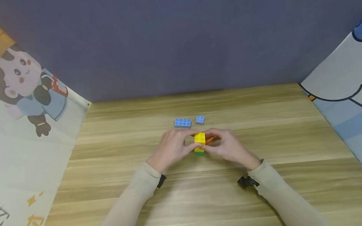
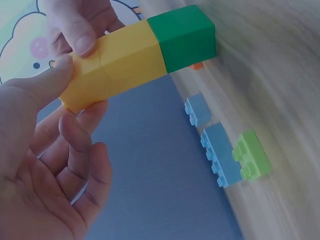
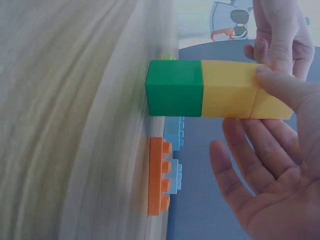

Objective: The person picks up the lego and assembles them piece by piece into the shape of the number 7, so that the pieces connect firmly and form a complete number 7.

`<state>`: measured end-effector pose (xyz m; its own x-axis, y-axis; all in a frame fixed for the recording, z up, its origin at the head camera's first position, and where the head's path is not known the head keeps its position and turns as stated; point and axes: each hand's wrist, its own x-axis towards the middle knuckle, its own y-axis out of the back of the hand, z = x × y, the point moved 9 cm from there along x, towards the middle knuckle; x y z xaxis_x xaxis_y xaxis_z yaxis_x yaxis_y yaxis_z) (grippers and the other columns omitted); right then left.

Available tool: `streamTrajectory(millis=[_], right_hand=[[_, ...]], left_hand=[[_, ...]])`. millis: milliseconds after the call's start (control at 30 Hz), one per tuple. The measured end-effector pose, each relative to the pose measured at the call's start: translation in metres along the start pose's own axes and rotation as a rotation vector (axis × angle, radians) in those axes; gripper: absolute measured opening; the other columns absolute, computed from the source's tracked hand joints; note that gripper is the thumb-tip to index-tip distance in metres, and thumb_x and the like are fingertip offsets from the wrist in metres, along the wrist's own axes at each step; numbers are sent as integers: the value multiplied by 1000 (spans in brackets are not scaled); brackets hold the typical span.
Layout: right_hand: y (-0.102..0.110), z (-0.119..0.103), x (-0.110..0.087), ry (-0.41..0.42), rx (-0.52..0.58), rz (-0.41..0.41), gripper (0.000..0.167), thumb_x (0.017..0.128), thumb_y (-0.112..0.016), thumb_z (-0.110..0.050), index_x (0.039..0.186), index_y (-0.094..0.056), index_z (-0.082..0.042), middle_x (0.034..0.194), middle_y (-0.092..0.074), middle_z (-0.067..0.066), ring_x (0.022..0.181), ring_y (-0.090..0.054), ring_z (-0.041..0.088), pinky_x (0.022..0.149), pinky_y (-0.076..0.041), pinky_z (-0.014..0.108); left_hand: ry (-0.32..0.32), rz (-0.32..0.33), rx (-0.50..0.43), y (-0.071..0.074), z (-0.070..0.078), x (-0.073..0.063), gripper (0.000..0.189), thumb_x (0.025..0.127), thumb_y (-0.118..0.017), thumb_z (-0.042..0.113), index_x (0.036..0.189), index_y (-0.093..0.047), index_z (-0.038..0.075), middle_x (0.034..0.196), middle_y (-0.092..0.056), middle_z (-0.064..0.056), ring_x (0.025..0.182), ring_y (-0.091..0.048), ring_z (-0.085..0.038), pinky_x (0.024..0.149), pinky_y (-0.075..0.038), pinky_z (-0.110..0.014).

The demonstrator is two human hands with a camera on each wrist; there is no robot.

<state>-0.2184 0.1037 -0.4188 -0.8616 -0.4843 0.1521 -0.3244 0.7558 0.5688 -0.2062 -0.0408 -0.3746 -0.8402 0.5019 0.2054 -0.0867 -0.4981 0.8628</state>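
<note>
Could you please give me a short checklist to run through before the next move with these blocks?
1. Left hand and right hand both at the top yellow block: ok, thumbs and fingers pinch it.
2. Top yellow block seated on the lower yellow block: ok as far as visible; only a thin seam shows.
3. Dark green block in line beneath: ok, the sides run straight.
4. Dark green block touching the table: cannot tell.
5. Orange block and both blue blocks apart from the stack: ok.
6. Light green block visible from the head view: not ok; only the wrist views show it.
</note>
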Motion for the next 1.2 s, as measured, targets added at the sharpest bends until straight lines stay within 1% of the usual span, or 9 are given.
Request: streamTrajectory(millis=[100,167,200,300,433,700,933,1033,1200], right_hand=[[-2,1,1,18,10,-4,37,93,-85,-19,126,-75,-7,117,-80,10,101,-77,29,94,-63,52],[-2,1,2,29,11,-2,36,93,-85,-18,125,-75,-7,116,-80,10,100,-77,30,94,-63,53],[-2,2,2,34,11,-2,35,93,-85,-18,125,-75,-7,116,-80,10,100,-77,30,94,-63,53],[-2,2,2,44,12,-5,36,92,-86,-17,125,-75,-6,116,-80,10,100,-77,30,94,-63,52],[-1,3,2,40,11,-12,37,92,-86,-18,126,-74,-6,117,-80,11,101,-78,29,94,-63,51],[-2,5,3,28,14,-18,37,92,-86,-17,126,-75,-6,118,-80,10,101,-78,29,93,-64,48],[-2,7,3,14,14,-7,37,92,-86,-19,126,-75,-7,118,-80,9,101,-77,25,93,-64,49],[-2,7,3,17,15,-1,37,92,-86,-19,126,-76,-7,118,-80,9,101,-77,24,93,-64,49],[-2,6,2,27,4,-4,39,91,-87,-19,126,-76,-7,118,-80,8,100,-77,22,92,-64,45]], left_hand=[[14,6,-16,1,-1,-3,41,95,-82,38,131,-77,19,90,-80,0,47,-34,-2,47,-29,-20],[12,15,-32,1,-2,-4,42,95,-82,38,132,-77,19,83,-76,1,48,-38,-2,47,-31,-20],[12,19,-42,1,-2,-5,42,95,-83,38,131,-77,19,82,-75,1,49,-41,-2,47,-33,-20],[15,33,-76,-1,-4,-5,42,94,-84,37,130,-77,18,96,-81,0,53,-50,-1,49,-40,-20],[29,53,-107,-3,-8,-6,41,93,-85,36,130,-77,19,109,-82,1,56,-54,0,51,-44,-20],[13,66,-110,-5,-9,-8,42,95,-82,35,132,-75,18,106,-81,1,57,-53,-1,51,-44,-19],[24,44,-111,-10,-11,-10,46,96,-82,34,136,-73,15,73,-72,4,52,-52,0,49,-42,-19],[23,39,-115,-12,-13,-10,46,96,-82,33,137,-71,14,71,-71,4,52,-53,0,48,-43,-19],[22,3,-98,-15,-15,-12,50,96,-82,26,142,-67,15,82,-74,3,58,-56,0,53,-48,-20]])
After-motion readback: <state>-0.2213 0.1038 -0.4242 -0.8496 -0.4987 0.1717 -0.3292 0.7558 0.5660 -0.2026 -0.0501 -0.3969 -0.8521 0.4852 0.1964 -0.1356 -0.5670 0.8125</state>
